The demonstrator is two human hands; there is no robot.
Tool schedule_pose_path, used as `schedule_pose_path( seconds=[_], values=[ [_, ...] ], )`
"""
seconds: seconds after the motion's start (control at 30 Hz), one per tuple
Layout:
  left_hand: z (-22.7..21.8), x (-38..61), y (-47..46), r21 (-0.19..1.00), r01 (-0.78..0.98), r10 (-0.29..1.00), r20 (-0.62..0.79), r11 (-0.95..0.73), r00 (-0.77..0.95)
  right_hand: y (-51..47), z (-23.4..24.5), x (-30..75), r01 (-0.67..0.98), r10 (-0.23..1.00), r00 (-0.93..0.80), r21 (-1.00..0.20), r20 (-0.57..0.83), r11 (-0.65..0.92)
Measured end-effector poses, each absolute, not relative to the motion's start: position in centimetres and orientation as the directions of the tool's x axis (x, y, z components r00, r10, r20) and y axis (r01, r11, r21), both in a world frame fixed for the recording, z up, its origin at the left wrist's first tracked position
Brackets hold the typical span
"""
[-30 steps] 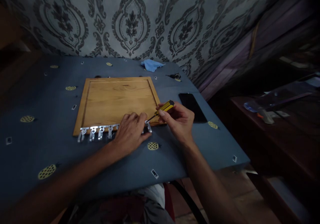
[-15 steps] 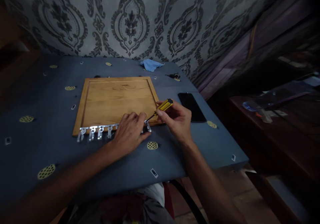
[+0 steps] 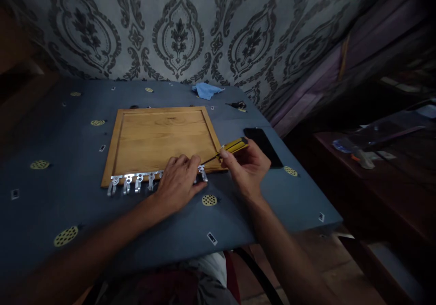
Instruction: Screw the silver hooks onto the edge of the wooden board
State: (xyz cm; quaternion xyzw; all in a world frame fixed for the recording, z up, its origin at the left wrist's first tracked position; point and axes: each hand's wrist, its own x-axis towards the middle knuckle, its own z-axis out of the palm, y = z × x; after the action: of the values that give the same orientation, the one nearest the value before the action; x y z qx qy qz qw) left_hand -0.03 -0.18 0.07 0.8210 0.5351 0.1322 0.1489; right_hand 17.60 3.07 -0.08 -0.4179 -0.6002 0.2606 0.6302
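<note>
A framed wooden board [image 3: 160, 134] lies flat on the table. Along its near edge runs a silver metal hook rail [image 3: 139, 178] with several hooks hanging past the edge. My left hand [image 3: 179, 180] is closed over the right part of this rail, fingers on the board side and thumb on the near side, hiding some hooks. Between the fingers of my right hand [image 3: 251, 167] is a yellow and black screwdriver [image 3: 234, 146]. Its shaft slants down to the left, the tip close to the rail's right end; whether it touches a screw cannot be made out.
A black phone [image 3: 264, 147] lies to the right of the board. Behind it are a small black corded item [image 3: 236, 105] and a crumpled blue cloth [image 3: 206, 90]. A patterned curtain [image 3: 179, 32] hangs at the table's far edge. Clear plastic packaging [image 3: 384, 132] rests on dark furniture at right.
My right hand has shifted right, and the screwdriver now slants at a flatter angle. The left hand keeps its place on the rail. The whole view has shifted slightly.
</note>
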Motion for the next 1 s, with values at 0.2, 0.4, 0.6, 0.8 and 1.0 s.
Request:
schedule_pose_path(
  seconds=[0.2,0.4,0.6,0.8,1.0],
  values=[
    [-0.16,-0.05,-0.16,0.37,0.841,0.915,0.076,-0.395,0.397,3.12,0.31,17.83,0.177,0.826,0.182,-0.844,0.534,0.506],
    [-0.12,-0.03,-0.11,0.373,0.845,0.919,0.059,-0.382,0.39,3.17,-0.11,17.78,0.256,0.856,0.089,-0.842,0.509,0.474],
    [-0.14,-0.01,-0.13,0.371,0.845,0.917,0.05,-0.384,0.395,3.24,-0.3,17.82,0.259,0.861,0.061,-0.841,0.506,0.476],
    [-0.32,-0.07,-0.15,0.376,0.838,0.915,0.084,-0.395,0.394,3.42,-0.36,17.8,0.265,0.861,0.044,-0.836,0.507,0.48],
    [-0.21,-0.04,-0.13,0.377,0.842,0.918,0.075,-0.387,0.388,3.16,0.44,17.46,0.12,0.912,0.003,-0.906,0.41,0.407]
  ],
)
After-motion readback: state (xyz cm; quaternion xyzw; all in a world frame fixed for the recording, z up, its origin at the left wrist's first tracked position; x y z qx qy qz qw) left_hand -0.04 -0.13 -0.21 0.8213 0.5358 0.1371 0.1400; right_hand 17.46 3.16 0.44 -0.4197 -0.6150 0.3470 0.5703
